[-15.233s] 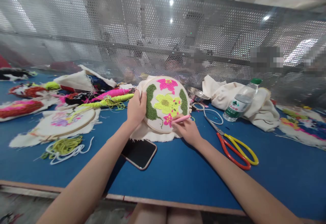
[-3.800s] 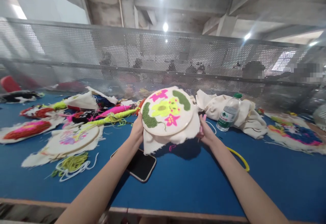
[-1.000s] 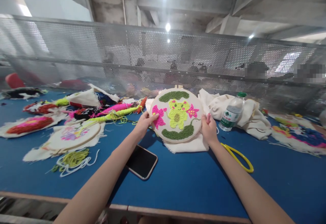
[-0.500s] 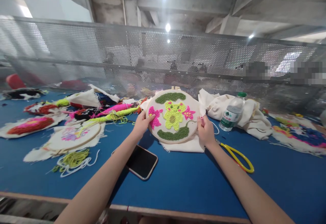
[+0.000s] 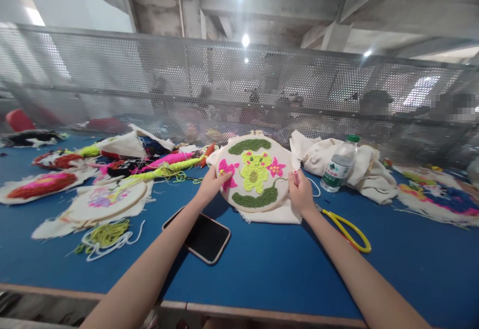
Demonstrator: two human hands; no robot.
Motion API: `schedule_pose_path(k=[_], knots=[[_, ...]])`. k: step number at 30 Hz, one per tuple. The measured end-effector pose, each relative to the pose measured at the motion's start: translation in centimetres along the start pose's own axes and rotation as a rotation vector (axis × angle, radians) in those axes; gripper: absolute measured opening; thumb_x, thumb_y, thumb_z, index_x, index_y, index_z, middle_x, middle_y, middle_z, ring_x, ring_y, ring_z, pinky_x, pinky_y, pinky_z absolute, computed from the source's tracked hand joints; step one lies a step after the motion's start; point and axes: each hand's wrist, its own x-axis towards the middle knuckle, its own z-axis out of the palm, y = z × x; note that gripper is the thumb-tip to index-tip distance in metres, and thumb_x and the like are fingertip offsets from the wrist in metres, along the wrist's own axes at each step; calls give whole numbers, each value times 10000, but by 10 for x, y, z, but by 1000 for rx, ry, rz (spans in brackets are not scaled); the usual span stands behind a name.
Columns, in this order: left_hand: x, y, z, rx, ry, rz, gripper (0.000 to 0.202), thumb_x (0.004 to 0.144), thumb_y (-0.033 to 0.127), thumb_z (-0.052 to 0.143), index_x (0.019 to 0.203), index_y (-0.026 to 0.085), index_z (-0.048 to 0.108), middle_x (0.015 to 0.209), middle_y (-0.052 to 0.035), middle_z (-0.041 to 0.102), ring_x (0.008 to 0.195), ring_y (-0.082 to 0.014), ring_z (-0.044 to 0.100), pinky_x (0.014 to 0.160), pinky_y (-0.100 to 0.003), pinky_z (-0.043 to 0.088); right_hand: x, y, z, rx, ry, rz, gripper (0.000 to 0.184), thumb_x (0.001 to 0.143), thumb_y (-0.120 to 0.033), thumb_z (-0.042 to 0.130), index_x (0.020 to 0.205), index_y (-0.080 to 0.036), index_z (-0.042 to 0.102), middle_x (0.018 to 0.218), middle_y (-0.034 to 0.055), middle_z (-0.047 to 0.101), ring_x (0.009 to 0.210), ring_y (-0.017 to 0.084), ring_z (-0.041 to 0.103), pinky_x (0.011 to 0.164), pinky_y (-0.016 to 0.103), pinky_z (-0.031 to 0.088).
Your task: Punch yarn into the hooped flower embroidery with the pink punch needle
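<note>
An embroidery hoop (image 5: 245, 177) is held up, tilted toward me, its cream cloth worked with a yellow-green bear, pink flowers and dark green patches. My left hand (image 5: 210, 184) grips its left rim, the thumb lying over the pink flower on the front. At the right rim my right hand (image 5: 300, 192) is closed, with a small pinkish tip showing above the fingers; what that is I cannot make out. A dark green yarn runs from the lower patch toward this hand. Loose cloth (image 5: 271, 215) hangs below the hoop onto the table.
On the blue table (image 5: 262, 264) lie a phone (image 5: 209, 239) near my left forearm and yellow-handled scissors (image 5: 350, 229) by my right. A water bottle (image 5: 339, 167) stands before bunched cloth (image 5: 370, 174). Another hoop (image 5: 108, 202) and yarn (image 5: 108, 234) are left; a perforated metal screen (image 5: 224, 80) stands behind.
My left thumb has slid slightly to the right over the pink flower, and the hoop's face has turned a little. My right hand stays at the right rim.
</note>
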Motion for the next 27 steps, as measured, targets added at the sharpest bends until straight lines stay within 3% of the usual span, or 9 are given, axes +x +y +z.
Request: schedule_pose_path(k=[9, 14, 21, 24, 27], knots=[[4, -8, -4, 131, 82, 44, 489, 555, 344, 780, 972, 170, 594, 987, -74, 689, 934, -271, 623, 801, -374, 496, -3, -11, -2, 29, 0, -14, 241, 861, -336, 392, 647, -238, 340, 560, -35, 395, 524, 155, 374, 542, 282, 283], [9, -15, -5, 135, 122, 68, 519, 565, 322, 772, 1027, 184, 578, 1007, -65, 683, 952, -264, 619, 809, -361, 496, -4, -15, -3, 50, 4, -17, 268, 858, -349, 398, 633, -242, 300, 546, -43, 360, 513, 151, 355, 536, 285, 269], [1, -2, -1, 97, 126, 46, 561, 533, 330, 793, 1034, 187, 585, 1057, -64, 672, 1006, -265, 600, 850, -340, 474, -3, -10, -3, 83, -10, 18, 272, 839, -376, 424, 623, -241, 327, 537, -41, 378, 517, 151, 365, 545, 289, 282], [-2, 8, 3, 40, 66, -40, 512, 543, 429, 779, 954, 169, 619, 953, -75, 704, 892, -266, 641, 770, -347, 504, 1, -3, -4, 91, 3, 89, 304, 845, -425, 420, 612, -240, 357, 519, -28, 425, 515, 158, 408, 529, 288, 313], [-2, 18, 3, -44, -37, -141, 532, 667, 646, 587, 858, 155, 654, 810, -92, 716, 752, -259, 665, 670, -358, 522, 8, 7, -6, 67, 12, 186, 367, 857, -476, 375, 585, -232, 406, 478, -6, 459, 500, 172, 444, 490, 291, 340]])
